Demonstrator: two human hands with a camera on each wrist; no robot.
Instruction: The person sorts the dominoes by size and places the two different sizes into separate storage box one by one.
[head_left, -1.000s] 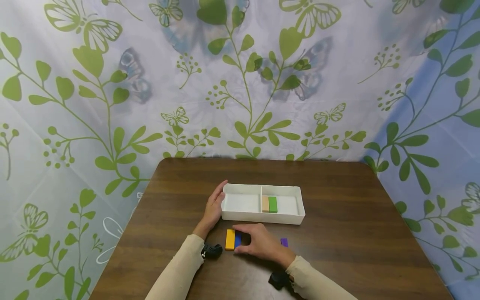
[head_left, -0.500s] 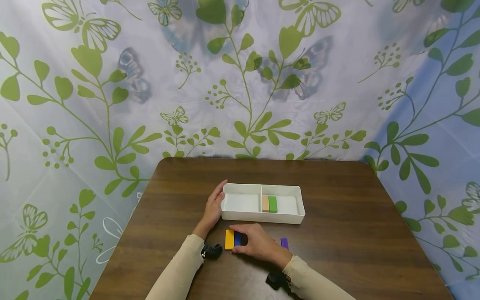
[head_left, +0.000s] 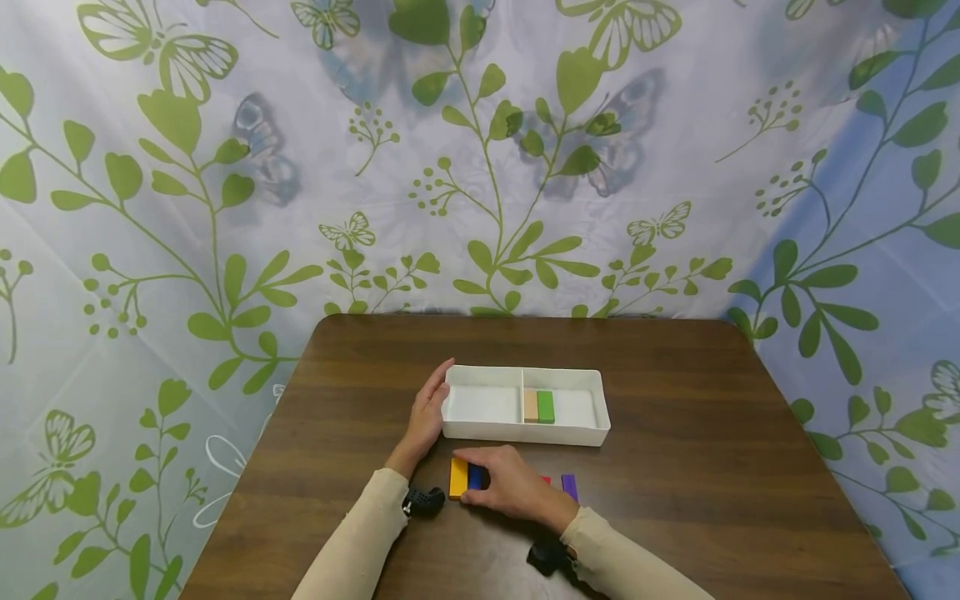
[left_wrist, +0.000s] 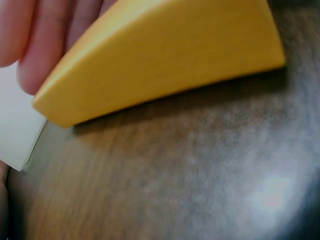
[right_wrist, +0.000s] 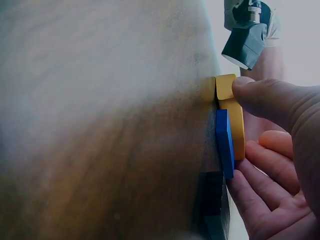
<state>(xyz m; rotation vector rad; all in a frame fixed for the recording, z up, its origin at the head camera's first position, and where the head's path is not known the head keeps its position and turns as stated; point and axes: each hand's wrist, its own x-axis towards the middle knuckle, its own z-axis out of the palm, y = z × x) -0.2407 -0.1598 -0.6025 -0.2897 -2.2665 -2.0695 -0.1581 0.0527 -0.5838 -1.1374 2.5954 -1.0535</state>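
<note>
In the head view, my left hand rests with straight fingers along the left end of a white two-compartment tray. My right hand is in front of the tray, thumb and fingertips pinching the two ends of a yellow block. The right wrist view has the thumb on the near end of that yellow block. Beside it, under the arch of the hand, stands a blue block, then a dark block. The yellow block looms large in the left wrist view.
A beige block and a green block lie in the tray's right compartment. To the right of my right hand are a purple block and a red block, mostly hidden. Everything stands on a brown wooden table.
My right hand has shifted slightly left, its fingertips going from the blue block over to the yellow one. More of the red and purple blocks shows. The left hand has stayed at the tray.
</note>
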